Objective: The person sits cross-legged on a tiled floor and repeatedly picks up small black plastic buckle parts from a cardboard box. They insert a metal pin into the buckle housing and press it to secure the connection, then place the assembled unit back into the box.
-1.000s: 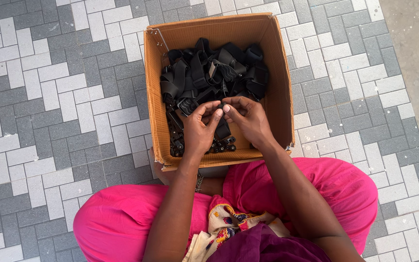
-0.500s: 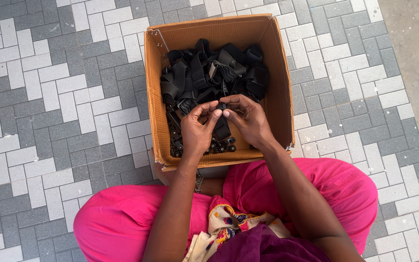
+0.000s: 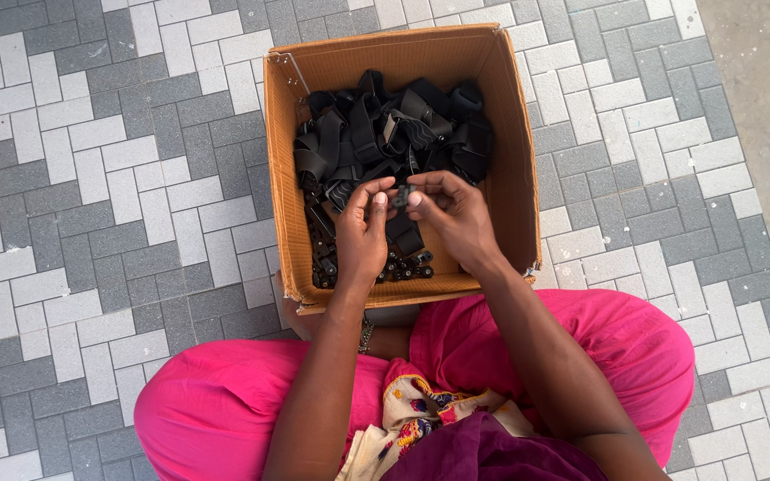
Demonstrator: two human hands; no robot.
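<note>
Paving [image 3: 118, 205] all round, open room at 9 and 3 o'clock. Box [image 3: 510, 178] sits against your pink knees [image 3: 225, 401], flaps up, walls close on both wrists. Straps [image 3: 385, 134] heap at its 12 o'clock end, small black parts along the 6 o'clock wall. Your left hand [image 3: 360, 236] and right hand [image 3: 456, 214] meet mid-box, fingertips pinched narrow on one buckle [image 3: 401, 196], strap hanging under it.
</note>
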